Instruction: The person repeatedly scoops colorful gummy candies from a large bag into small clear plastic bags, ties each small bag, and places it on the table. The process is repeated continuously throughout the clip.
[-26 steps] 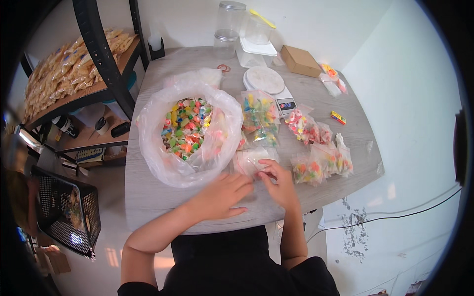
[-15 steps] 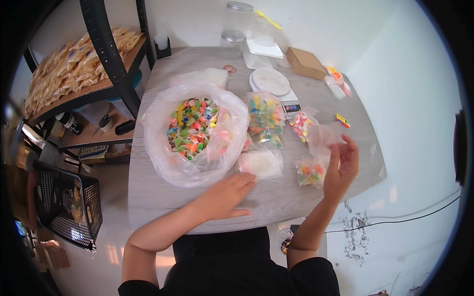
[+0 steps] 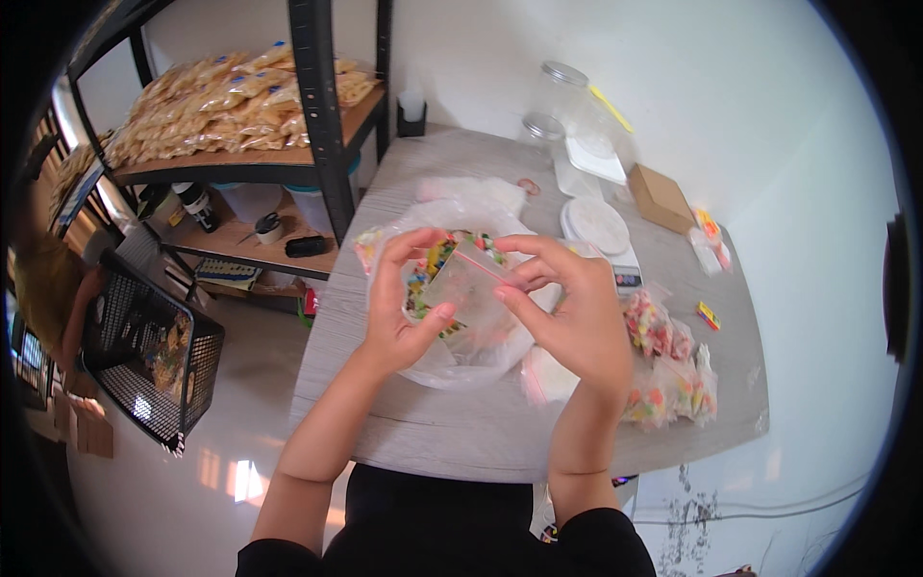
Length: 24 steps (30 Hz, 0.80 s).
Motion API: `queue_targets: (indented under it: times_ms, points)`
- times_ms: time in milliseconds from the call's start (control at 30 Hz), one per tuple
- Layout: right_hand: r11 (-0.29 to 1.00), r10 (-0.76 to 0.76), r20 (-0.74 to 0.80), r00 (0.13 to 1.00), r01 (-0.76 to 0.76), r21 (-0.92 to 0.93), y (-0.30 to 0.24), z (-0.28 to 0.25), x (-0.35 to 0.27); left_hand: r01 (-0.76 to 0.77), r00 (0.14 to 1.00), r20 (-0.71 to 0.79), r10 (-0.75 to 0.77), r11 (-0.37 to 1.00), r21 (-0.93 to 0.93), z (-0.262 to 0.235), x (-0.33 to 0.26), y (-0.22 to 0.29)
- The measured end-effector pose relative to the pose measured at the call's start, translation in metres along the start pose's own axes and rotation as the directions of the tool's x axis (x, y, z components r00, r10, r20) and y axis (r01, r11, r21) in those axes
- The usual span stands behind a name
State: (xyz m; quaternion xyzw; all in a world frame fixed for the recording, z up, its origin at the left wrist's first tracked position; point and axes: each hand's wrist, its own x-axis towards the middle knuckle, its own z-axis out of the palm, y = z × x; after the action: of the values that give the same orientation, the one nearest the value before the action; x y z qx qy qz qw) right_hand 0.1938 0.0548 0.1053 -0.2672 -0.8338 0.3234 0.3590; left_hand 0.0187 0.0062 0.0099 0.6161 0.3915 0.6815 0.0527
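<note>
Clear zip bag (image 3: 466,288) with a reddish strip along its upper edge hangs tilted in the air, in front of the mouth of a large plastic bag (image 3: 461,363) of wrapped candies (image 3: 419,276) that rests on the tabletop (image 3: 452,428). Both forearms rise from the lower edge, the left slanting inward, the right nearly upright, and bring the hands up to the same height. The right grip (image 3: 585,310) pinches the zip bag near its right upper corner, thumb in front, fingers bent over. The left grip (image 3: 392,306) is spread, palm turned inward, fingers curved and thumb well apart from them; the thumb tip is at the bag's left side, but whether it touches cannot be told. The zip bag covers part of the candies and, being see-through, its lower edge is hard to trace. The right hand and wrist hide part of a pale stack of flat bags (image 3: 550,373), while the kitchen scale (image 3: 598,227) is partly covered too.
</note>
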Motion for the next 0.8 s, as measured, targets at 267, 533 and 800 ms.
queue_targets:
  times_ms: [267, 533, 800]
  points:
    - [0.999, 0.025, 0.059, 0.998, -0.027, 0.034, 0.014, 0.021, 0.016, 0.317, 0.946, 0.051, -0.319, 0.947, 0.043, -0.008, 0.0, -0.002]
    - [1.0, -0.018, 0.075, 0.997, 0.018, -0.006, 0.017, 0.034, 0.014, 0.132, 0.983, 0.109, -0.149, 0.98, 0.145, -0.007, 0.002, -0.001]
    - [0.989, -0.124, 0.121, 0.985, 0.113, 0.097, 0.021, 0.036, 0.017, -0.016, 0.999, 0.039, 0.004, 0.951, 0.309, -0.007, 0.003, -0.005]
